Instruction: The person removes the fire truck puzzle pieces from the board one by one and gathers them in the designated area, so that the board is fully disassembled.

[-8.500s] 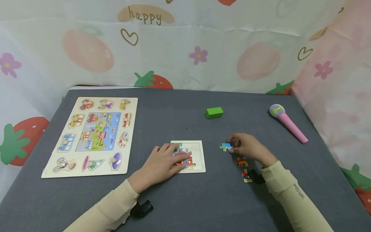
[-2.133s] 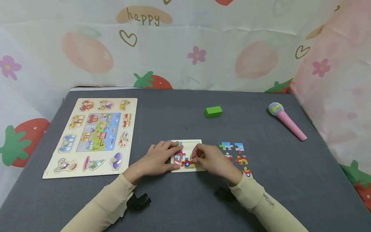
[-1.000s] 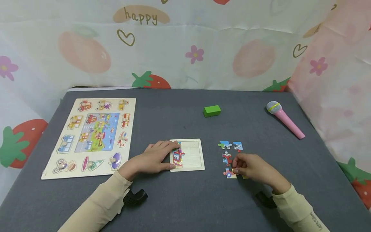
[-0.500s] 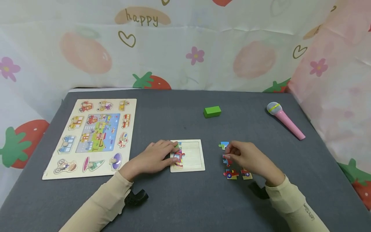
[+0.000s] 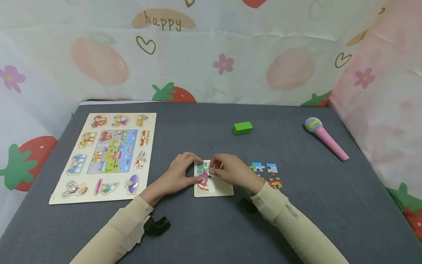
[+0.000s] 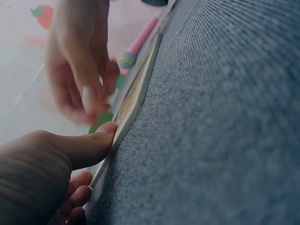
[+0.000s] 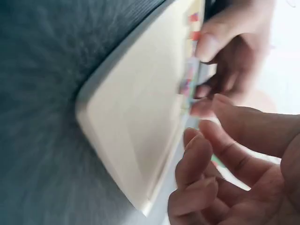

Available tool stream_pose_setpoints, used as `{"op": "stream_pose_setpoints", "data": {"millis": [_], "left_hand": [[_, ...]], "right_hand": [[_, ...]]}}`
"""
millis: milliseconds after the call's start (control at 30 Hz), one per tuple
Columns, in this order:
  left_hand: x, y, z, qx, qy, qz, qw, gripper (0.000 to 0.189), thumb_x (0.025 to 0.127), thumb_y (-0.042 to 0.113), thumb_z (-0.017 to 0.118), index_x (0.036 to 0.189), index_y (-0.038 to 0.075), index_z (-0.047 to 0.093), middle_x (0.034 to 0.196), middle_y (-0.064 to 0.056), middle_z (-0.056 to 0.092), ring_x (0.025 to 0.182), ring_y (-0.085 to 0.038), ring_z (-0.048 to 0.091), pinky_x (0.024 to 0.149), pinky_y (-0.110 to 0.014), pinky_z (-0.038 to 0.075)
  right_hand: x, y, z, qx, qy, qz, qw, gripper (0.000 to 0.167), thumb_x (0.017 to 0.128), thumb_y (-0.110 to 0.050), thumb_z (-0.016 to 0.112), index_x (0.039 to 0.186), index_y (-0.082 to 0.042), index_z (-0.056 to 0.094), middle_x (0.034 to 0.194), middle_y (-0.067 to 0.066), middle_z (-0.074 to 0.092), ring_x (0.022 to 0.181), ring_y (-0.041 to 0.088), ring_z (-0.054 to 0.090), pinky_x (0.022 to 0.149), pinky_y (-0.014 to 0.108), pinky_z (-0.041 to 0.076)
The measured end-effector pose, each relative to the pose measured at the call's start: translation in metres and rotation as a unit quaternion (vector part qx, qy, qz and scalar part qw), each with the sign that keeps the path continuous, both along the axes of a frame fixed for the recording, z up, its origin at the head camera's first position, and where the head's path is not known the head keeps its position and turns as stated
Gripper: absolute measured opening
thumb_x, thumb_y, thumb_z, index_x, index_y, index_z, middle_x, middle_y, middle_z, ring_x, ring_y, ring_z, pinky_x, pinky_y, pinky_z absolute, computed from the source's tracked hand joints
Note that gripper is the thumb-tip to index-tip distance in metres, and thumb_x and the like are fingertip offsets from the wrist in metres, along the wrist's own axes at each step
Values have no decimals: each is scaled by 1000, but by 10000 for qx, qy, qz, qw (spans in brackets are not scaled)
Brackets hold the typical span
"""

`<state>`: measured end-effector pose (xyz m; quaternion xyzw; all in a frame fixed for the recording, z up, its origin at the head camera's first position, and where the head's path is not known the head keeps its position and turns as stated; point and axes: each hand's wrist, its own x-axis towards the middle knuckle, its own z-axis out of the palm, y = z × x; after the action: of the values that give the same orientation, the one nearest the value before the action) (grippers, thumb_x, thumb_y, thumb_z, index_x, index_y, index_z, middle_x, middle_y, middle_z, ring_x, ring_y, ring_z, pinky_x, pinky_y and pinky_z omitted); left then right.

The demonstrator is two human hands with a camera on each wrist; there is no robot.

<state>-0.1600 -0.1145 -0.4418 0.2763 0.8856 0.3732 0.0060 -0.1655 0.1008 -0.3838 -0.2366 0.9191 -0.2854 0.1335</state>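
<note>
Backdrop [image 5: 250, 47] of fruit-and-flower print, hung behind the table and to its sides. Table [image 5: 184, 231], gray cloth top, before me. Knobbed picture board [image 5: 59, 192], at my left, long axis running away from me, far end leaning slightly right. Puzzle tray [image 5: 219, 189], pale wood, near square, lying flat at mid-table, its edges roughly in line with the table's; longer side hard to tell. Left hand [image 5: 174, 178]: my thumb and fingers spread, thumb on the tray's left side, fingertip at its far-left corner. Right hand [image 5: 235, 172]: my fingers bent close above the tray; whether they pinch a piece I cannot tell. Half a second ago it was at the loose pieces. Microphone [image 5: 326, 139], pink, head pointing away and left. Column of fitted pieces [image 5: 202, 187], along the tray's left side, long axis running away from me. Block [image 5: 242, 128], green. Loose pieces [image 5: 275, 183], right of the tray, partly hidden behind my arm.
</note>
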Motion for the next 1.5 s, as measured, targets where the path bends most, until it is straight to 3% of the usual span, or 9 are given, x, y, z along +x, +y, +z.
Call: {"op": "stream_pose_setpoints", "data": {"millis": [133,400,600,767,900,1100,1300,1500], "left_hand": [[0,2,2,91,-283,140,9995,57,81,30,78,131,13,55,126,-6,51,113,-24,43,97,-47,32],[-5,4,11,270,-583,342,9973,65,75,21,83,131,6,54,111,-7,55,84,-18,43,76,-33,35],[-8,4,14,201,-908,420,9948,66,75,24,83,132,8,54,114,-8,53,85,-19,43,76,-33,35],[-9,3,12,189,-982,429,9941,65,74,25,84,131,9,56,114,-8,53,86,-19,43,76,-32,35],[-9,3,11,194,-995,440,9939,64,74,25,84,130,9,56,113,-8,53,86,-18,43,76,-32,36],[-8,2,9,239,-990,463,9937,64,74,25,84,130,10,57,112,-7,53,85,-18,43,77,-32,35],[-6,2,8,209,-925,454,9945,63,73,26,84,129,10,58,112,-7,54,85,-18,44,76,-32,36],[-6,1,8,209,-938,443,9944,62,74,26,84,128,10,58,112,-7,54,85,-18,43,76,-32,35]], "right_hand": [[-10,-9,-8,-27,52,44,10000,11,88,-14,69,97,-8,66,83,1,63,70,11,55,63,25,44],[-8,-15,-6,-150,-6,24,9999,4,88,-10,67,89,-6,67,73,0,62,61,10,52,58,24,41],[-6,-17,-7,-194,44,-108,9997,5,89,-11,66,86,-8,67,74,-1,61,61,10,52,57,24,42],[-4,-18,-7,-260,73,-143,9995,5,90,-11,65,87,-8,66,78,0,61,65,10,53,58,24,42],[-3,-20,-5,-317,-172,-336,9988,6,92,-12,63,95,-7,64,84,2,65,67,12,57,60,25,45],[-6,-24,-5,-494,-576,-786,9940,23,93,-16,61,112,-3,57,94,8,68,74,13,63,64,27,49],[-12,-25,-11,-742,-946,-1137,9862,13,93,-16,62,101,-5,63,84,6,68,64,14,62,58,26,47],[-16,-26,-9,-918,-1199,-1168,9816,8,93,-13,61,94,-6,65,80,6,67,62,16,62,56,26,46]]}}
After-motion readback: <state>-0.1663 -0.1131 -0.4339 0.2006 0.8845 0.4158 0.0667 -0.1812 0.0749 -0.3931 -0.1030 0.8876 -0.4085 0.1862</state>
